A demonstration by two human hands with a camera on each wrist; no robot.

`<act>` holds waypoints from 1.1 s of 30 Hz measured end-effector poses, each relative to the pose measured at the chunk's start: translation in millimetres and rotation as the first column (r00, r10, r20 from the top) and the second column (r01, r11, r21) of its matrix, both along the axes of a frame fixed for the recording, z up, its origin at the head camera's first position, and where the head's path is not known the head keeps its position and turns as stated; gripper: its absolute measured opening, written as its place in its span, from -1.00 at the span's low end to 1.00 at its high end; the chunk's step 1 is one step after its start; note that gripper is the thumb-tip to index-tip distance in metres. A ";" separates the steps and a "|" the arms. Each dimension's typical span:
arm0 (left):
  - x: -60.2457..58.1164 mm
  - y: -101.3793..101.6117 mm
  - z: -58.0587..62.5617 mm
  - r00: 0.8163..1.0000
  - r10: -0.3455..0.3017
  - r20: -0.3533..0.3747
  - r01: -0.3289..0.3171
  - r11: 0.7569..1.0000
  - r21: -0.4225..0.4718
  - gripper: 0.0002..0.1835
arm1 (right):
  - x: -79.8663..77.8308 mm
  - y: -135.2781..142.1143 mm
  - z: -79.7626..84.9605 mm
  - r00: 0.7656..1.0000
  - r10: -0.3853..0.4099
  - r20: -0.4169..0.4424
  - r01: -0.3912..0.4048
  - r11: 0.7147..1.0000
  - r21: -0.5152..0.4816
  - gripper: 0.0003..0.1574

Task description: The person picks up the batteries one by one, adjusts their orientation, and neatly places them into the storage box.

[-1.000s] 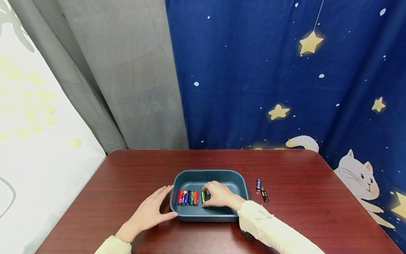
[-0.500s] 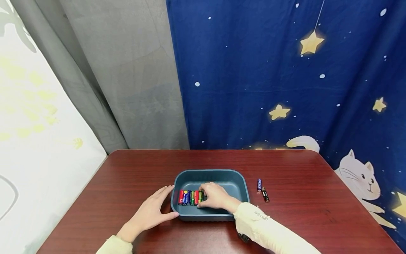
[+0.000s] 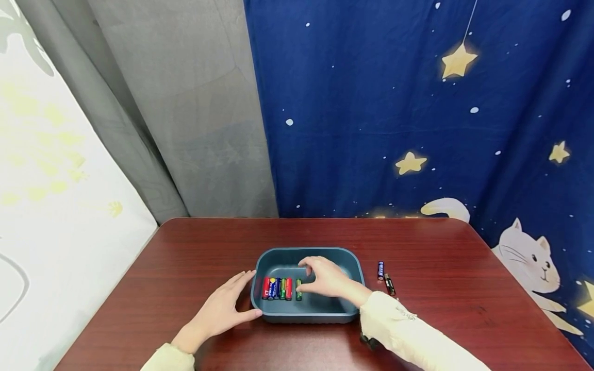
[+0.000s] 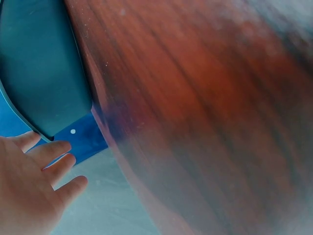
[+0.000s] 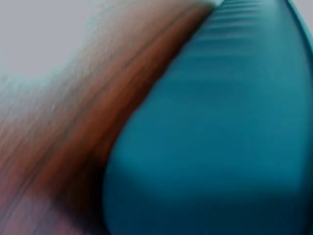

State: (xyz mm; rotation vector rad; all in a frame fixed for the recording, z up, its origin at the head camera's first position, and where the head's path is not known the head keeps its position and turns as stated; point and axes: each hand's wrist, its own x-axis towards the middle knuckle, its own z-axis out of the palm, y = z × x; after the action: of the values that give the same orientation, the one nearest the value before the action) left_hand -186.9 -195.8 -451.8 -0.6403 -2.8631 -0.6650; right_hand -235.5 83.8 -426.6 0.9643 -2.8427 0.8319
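A blue-green tray (image 3: 311,315) holds a row of several batteries (image 3: 277,288), red, blue and green, side by side in its left half. Slightly right of that row, a green battery (image 3: 299,290) lies by itself on the tray floor. Over the tray, my right hand (image 3: 327,278) has thumb and fingers spread, with the thumb tip at the green battery and the forefinger raised off it. My left hand (image 3: 220,309) rests fingertips and thumb against the tray's left end. The left wrist view also shows this hand's fingers (image 4: 51,152) at the rim. The right wrist view shows only tray wall and table.
On the wooden table (image 3: 441,268), right of the tray, lie a blue battery (image 3: 380,270) and a black battery (image 3: 390,285) close together. A grey curtain (image 3: 195,129) and a blue starry curtain (image 3: 362,113) hang behind the table.
My right hand shifted left with the green battery up to the row, then drew back right and spread its fingers. The battery now lies slightly apart from the row. The left hand stayed put.
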 end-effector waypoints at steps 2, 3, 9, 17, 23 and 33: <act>0.1 -0.1 0.2 1.000 0.003 0.010 -0.003 1.000 0.000 -0.06 | 1.9 7.3 4.0 1.000 -0.009 0.008 0.009 1.000 -0.027 -0.30; 0.1 -0.1 0.2 1.000 0.005 0.015 -0.005 1.000 0.001 -0.06 | 2.6 11.3 5.5 1.000 -0.011 0.009 0.012 0.999 -0.038 -0.30; 0.1 0.1 0.0 0.999 0.012 0.030 -0.012 1.000 0.001 -0.06 | 5.5 34.6 13.1 0.999 -0.016 -0.041 0.012 0.995 -0.103 -0.33; 0.8 1.1 2.0 0.999 0.011 0.039 -0.012 1.000 0.004 -0.06 | 4.5 76.7 19.5 0.993 -0.072 -0.090 0.050 0.973 -0.226 -0.40; 0.6 1.3 2.6 0.999 0.010 0.041 -0.010 1.000 0.002 -0.06 | 3.5 112.1 18.1 0.984 -0.130 -0.122 0.092 0.957 -0.274 -0.44; 0.7 0.6 1.5 1.000 0.003 0.021 -0.003 1.000 0.003 -0.06 | 2.9 167.2 2.0 0.978 -0.197 -0.075 0.174 0.956 -0.235 -0.47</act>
State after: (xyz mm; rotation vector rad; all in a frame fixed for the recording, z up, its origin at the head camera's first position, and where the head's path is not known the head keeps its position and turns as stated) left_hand -186.2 -195.2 -450.4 -0.6321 -2.8809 -0.6800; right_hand -232.5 251.0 -424.6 0.6775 -2.6303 1.0293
